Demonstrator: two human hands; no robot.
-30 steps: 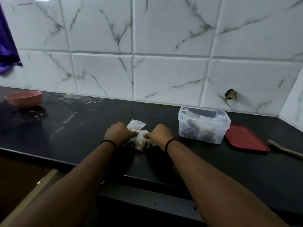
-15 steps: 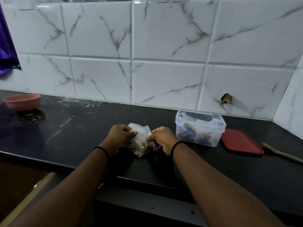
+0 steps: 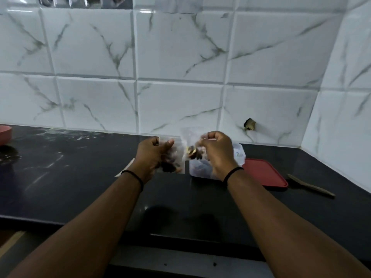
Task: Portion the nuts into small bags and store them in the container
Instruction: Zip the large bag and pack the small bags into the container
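From the head camera, both hands are raised above the black counter [image 3: 84, 177]. The left hand [image 3: 152, 157] grips a small clear bag of nuts [image 3: 172, 163]; the right hand [image 3: 217, 152] pinches a second bag [image 3: 191, 146], the two bags just apart. Behind the right hand stands the open clear container [image 3: 239, 155], the red lid [image 3: 265, 174] beside it, a wooden utensil [image 3: 310, 185] near the corner wall. A pink bowl [image 3: 5, 134] sits at the far left edge, well apart, with bare counter between.
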